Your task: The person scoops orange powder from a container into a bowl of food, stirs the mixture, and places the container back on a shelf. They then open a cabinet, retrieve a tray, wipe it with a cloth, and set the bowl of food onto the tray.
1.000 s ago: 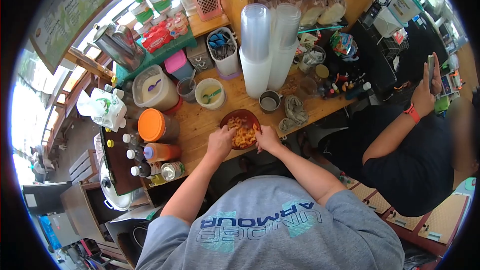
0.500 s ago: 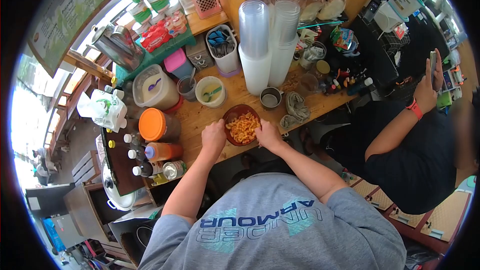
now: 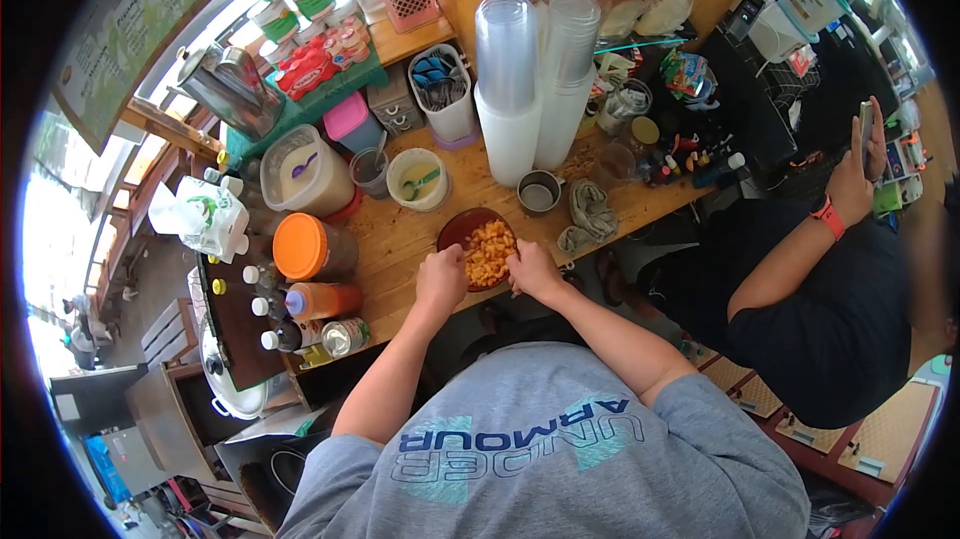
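A dark reddish-brown bowl [image 3: 457, 230] at the counter's front edge holds small glossy orange-yellow pieces of food [image 3: 490, 252], heaped toward its right side. My left hand [image 3: 441, 281] is closed at the bowl's near left rim, its fingertips mostly hidden. On the opposite side my right hand [image 3: 534, 270] grips the right rim, thumb side next to the food. Just behind the bowl are a white tub [image 3: 420, 179] of pale yellow contents with a green spoon and a small metal cup [image 3: 540, 192]. A crumpled grey cloth [image 3: 591, 217] lies right of the cup.
Tall stacks of plastic cups [image 3: 507, 119] stand behind the bowl. To the left are an orange-lidded jar [image 3: 300, 247], several bottles [image 3: 323, 301] and a tub of white contents [image 3: 300, 167]. At right, a person in black [image 3: 830, 289] holds up a phone [image 3: 866, 126].
My left hand has shifted from the bowl's left side to its near left rim. The food sits more to the right, baring the bowl's left inside. My right hand has barely moved.
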`<control>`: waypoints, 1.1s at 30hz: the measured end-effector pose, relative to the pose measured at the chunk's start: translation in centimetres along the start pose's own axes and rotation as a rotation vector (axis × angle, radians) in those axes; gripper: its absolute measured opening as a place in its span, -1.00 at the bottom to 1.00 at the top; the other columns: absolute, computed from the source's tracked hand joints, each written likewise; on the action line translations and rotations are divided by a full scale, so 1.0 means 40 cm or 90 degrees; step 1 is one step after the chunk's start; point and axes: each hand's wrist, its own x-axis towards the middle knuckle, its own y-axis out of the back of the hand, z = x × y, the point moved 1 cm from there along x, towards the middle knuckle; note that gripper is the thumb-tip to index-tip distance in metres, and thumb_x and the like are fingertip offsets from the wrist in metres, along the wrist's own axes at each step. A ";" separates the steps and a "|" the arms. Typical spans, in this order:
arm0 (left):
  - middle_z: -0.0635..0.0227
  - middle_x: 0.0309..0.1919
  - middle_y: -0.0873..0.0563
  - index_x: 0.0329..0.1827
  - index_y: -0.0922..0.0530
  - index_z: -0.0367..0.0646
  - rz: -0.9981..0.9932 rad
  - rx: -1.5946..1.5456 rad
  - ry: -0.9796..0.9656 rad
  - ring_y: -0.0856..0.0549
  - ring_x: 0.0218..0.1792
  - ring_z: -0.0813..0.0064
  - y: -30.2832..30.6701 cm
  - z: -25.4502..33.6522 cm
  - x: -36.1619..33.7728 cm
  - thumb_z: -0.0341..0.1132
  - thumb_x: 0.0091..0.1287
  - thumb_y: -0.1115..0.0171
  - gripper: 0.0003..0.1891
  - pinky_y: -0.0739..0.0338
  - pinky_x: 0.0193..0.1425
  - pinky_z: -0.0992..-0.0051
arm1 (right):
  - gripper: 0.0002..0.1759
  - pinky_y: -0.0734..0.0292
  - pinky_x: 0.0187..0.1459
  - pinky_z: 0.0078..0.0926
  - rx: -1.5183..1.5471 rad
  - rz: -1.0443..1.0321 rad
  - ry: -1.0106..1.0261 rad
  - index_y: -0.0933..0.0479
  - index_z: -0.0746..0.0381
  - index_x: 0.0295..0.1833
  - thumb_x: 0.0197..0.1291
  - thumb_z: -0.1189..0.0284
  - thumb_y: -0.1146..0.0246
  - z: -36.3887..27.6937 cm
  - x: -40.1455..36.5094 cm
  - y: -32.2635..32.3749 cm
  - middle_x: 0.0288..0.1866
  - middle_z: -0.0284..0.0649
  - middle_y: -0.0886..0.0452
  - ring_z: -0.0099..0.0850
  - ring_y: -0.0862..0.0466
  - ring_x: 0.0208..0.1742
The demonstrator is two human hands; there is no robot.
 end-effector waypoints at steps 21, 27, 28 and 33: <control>0.04 -0.32 -0.78 -0.16 -0.64 -0.07 -0.015 0.163 -0.091 -0.79 -0.26 -0.10 -0.014 -0.053 0.030 -0.38 0.28 -0.25 -0.89 -0.66 -0.22 -0.03 | -0.79 -0.67 -0.56 -0.31 0.100 -0.012 -0.080 -0.52 0.45 -0.12 0.45 0.50 -0.07 0.047 0.028 0.000 -0.54 -0.07 -0.64 -0.32 -0.69 -0.61; 0.23 -0.26 -0.81 -0.05 -0.73 -0.02 0.087 0.242 -0.129 -0.79 -0.14 0.11 -0.017 -0.133 0.034 -0.18 0.25 -0.45 -0.74 -0.66 -0.06 0.08 | -0.38 -0.67 -0.61 -0.33 0.137 -0.031 -0.103 -0.27 0.47 0.49 0.51 0.31 -0.22 0.035 -0.025 0.033 -0.41 -0.06 -0.68 -0.34 -0.67 -0.64; 0.11 0.03 -0.78 0.09 -0.72 -0.09 0.141 0.200 -0.116 -0.71 0.08 0.04 0.039 -0.070 0.000 -0.23 0.22 -0.50 -0.62 -0.56 0.17 0.06 | -0.16 -0.70 -0.57 -0.36 0.137 -0.047 -0.084 -0.07 0.48 0.67 0.49 0.27 -0.25 0.028 -0.059 0.062 -0.34 -0.05 -0.73 -0.37 -0.70 -0.60; -0.04 0.36 -0.61 0.28 -0.66 -0.21 0.356 0.160 -0.094 -0.56 0.32 -0.10 0.108 0.035 -0.126 -0.28 0.28 -0.48 -0.51 -0.44 0.39 0.06 | -0.39 -0.71 -0.50 -0.39 0.020 -0.202 -0.005 -0.48 0.38 0.49 0.34 0.45 -0.23 0.113 -0.216 0.209 -0.31 -0.15 -0.78 -0.40 -0.78 -0.42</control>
